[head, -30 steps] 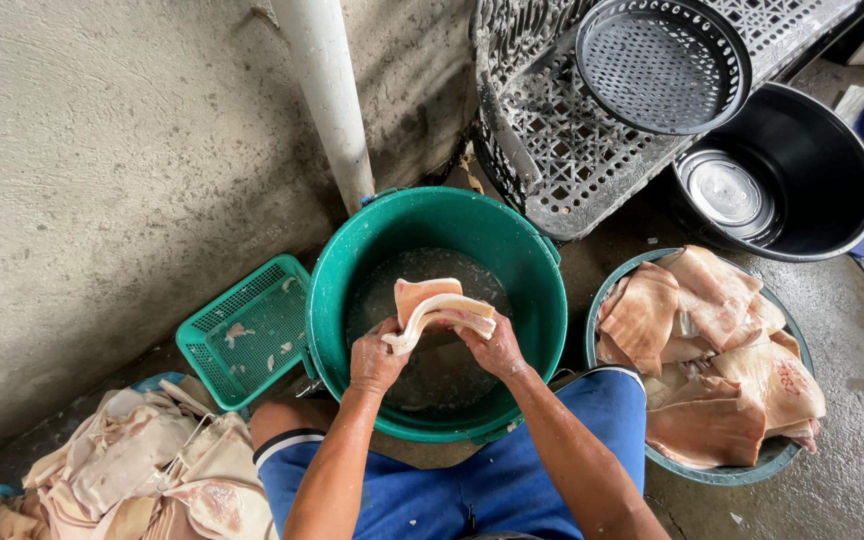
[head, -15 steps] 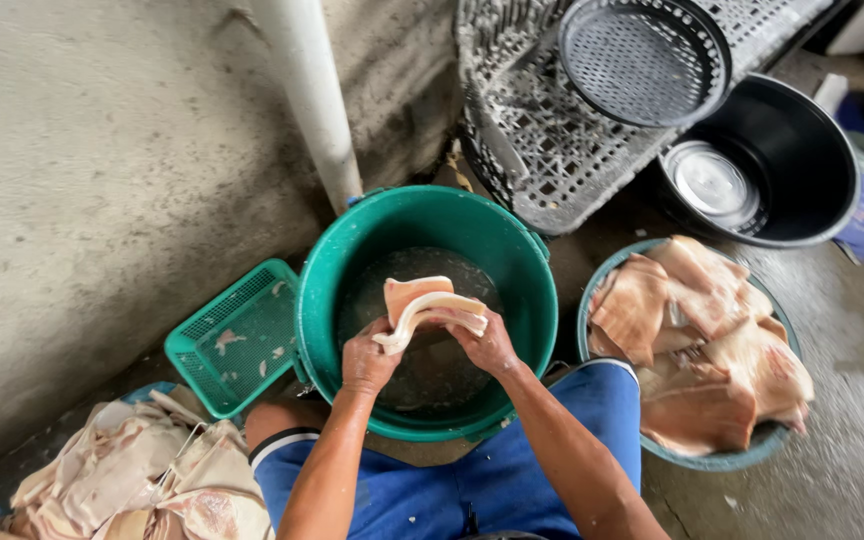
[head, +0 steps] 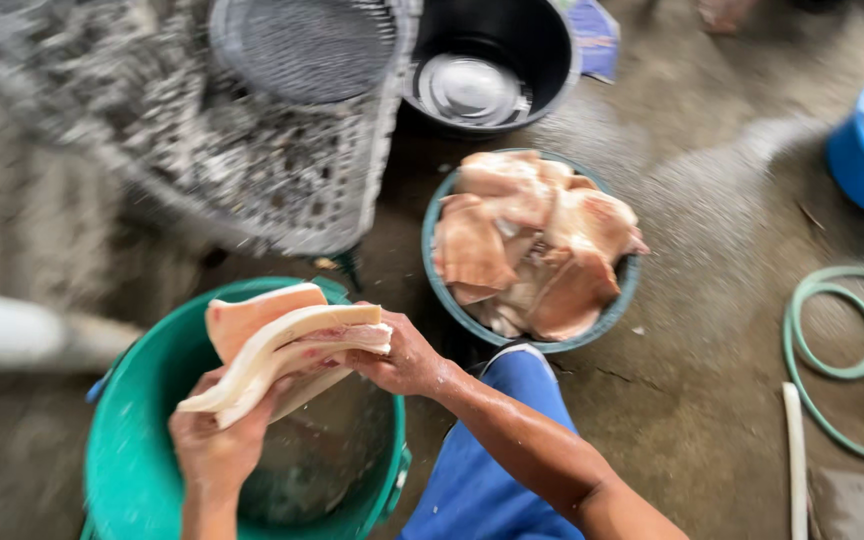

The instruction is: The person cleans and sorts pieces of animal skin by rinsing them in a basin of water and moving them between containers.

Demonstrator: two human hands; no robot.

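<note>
On a wet, grey concrete floor [head: 712, 330], a person crouches over a green bucket [head: 132, 470] of water at the lower left, beside a blurred pale pipe [head: 22, 335] at the left edge. The left hand [head: 214, 445] is clamped under the near end of a folded slab of raw pork [head: 277, 345], pale fat and pink skin showing, while the right hand [head: 402, 360] grips its far end; the two hands stand apart, holding the meat above the bucket's rim. Behind, a grey plastic crate [head: 282, 180] carries a round dark sieve [head: 302, 45]. Right of it sits a black tub [head: 537, 50] with a steel bowl [head: 467, 90] inside, and a blue packet [head: 597, 35] lies just past its edge. A teal basin [head: 462, 300] heaped with more pork pieces [head: 532, 240] rests mid-floor, near the person's blue-clad knee [head: 497, 450]. A coiled green hose [head: 822, 340] lies at the right, below a blue tub [head: 857, 165] at the floor's upper right corner.
</note>
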